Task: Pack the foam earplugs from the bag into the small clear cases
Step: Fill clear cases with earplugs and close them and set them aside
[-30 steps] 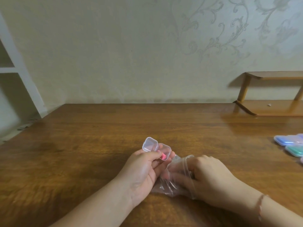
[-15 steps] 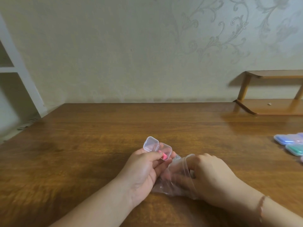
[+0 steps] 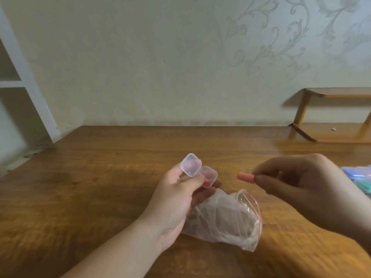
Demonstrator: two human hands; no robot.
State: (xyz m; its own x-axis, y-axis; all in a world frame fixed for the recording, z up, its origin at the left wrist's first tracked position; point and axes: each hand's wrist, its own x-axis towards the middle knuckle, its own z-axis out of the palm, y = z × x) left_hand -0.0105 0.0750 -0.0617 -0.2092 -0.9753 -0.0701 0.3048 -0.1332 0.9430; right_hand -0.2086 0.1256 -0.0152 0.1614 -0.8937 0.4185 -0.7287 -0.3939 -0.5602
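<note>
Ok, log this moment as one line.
left hand: holds open clear case | right hand: pinches pink earplug, apart from case | bag: on table, mouth open

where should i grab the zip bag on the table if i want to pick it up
Take the zip bag at its open mouth, by the red-striped rim on its right end, coming from above right. That stiff edge stands up off the table, while the rest is limp, crumpled film under the left hand.
</note>
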